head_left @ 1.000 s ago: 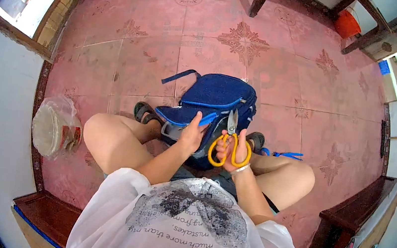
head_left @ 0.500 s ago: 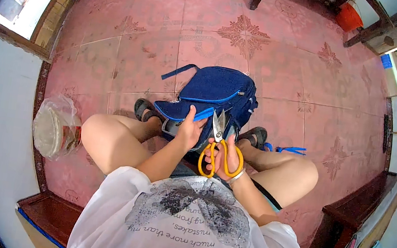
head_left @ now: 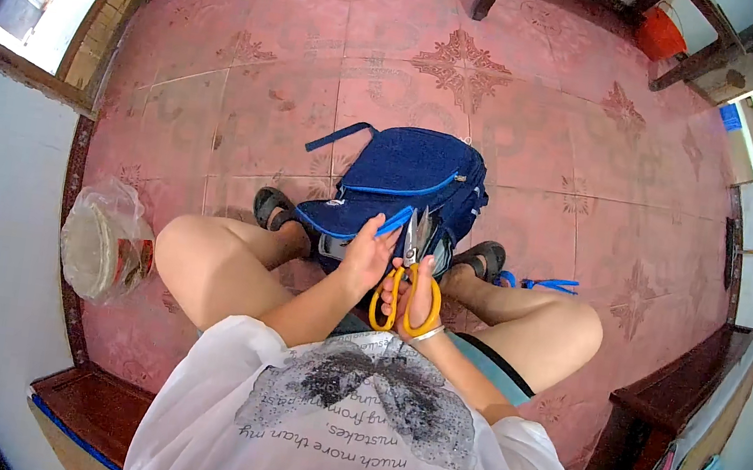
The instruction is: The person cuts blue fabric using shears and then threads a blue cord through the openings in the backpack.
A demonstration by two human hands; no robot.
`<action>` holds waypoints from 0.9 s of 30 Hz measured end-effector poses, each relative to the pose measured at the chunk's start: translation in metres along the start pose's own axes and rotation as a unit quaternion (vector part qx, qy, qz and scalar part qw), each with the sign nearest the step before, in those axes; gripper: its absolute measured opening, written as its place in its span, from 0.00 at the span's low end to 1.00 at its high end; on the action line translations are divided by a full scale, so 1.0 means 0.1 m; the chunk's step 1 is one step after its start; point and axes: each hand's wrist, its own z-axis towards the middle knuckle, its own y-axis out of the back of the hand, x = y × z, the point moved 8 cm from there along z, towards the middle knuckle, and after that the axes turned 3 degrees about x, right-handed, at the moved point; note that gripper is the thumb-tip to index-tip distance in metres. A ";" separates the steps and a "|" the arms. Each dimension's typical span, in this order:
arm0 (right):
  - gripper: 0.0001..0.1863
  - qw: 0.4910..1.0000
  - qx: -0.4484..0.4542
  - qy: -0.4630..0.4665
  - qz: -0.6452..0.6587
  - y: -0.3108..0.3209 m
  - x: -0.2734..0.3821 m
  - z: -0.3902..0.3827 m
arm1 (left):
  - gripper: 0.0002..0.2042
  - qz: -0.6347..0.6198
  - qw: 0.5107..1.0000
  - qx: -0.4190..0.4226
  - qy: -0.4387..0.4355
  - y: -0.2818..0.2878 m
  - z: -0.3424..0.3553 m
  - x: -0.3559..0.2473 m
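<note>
A navy backpack [head_left: 407,161] with bright blue zipper trim lies between my crossed legs. My left hand [head_left: 362,257] grips a bright blue zipper strip [head_left: 394,221] along the bag's front flap. My right hand [head_left: 416,297] holds scissors [head_left: 411,250] with large yellow handles, its fingers around the handles. The blades point away from me beside the blue strip, slightly apart at the tips; whether they touch the strip I cannot tell.
Pink patterned floor tiles [head_left: 554,116] surround me. Loose blue strips [head_left: 551,284] lie by my right sandal. A plastic-wrapped round stack [head_left: 104,247] stands at left, a dark wooden bench [head_left: 670,388] at right, an orange bucket [head_left: 660,33] at the back right.
The scissors and my right hand have moved left, closer to my left hand and the blue strip. The backpack sits slightly farther forward than a second ago.
</note>
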 end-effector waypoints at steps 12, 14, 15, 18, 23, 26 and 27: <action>0.30 0.999 -0.003 0.022 -0.042 0.10 0.00 0.10 | 0.23 0.058 0.996 -0.066 0.007 -0.03 -0.11 0.02; 0.30 0.998 0.032 -0.008 -0.054 0.17 0.03 0.14 | 0.23 0.027 0.998 -0.050 -0.017 0.06 -0.01 -0.06; 0.30 0.996 0.041 -0.013 -0.075 0.20 0.05 0.15 | 0.24 -0.003 0.999 -0.034 -0.039 0.04 0.01 -0.13; 0.29 0.995 0.050 -0.008 -0.083 0.23 0.09 0.13 | 0.26 0.028 0.998 -0.029 -0.044 0.00 0.00 -0.14; 0.29 0.995 0.034 -0.030 -0.091 0.34 -0.04 0.12 | 0.23 0.122 0.978 -0.145 0.088 0.10 0.12 0.09; 0.30 0.993 0.048 -0.009 -0.110 0.35 0.00 0.11 | 0.22 0.143 0.969 -0.186 0.071 0.21 0.27 0.13; 0.30 0.992 0.052 0.013 -0.117 0.34 0.04 0.11 | 0.20 0.143 0.970 -0.186 0.060 0.17 0.28 0.12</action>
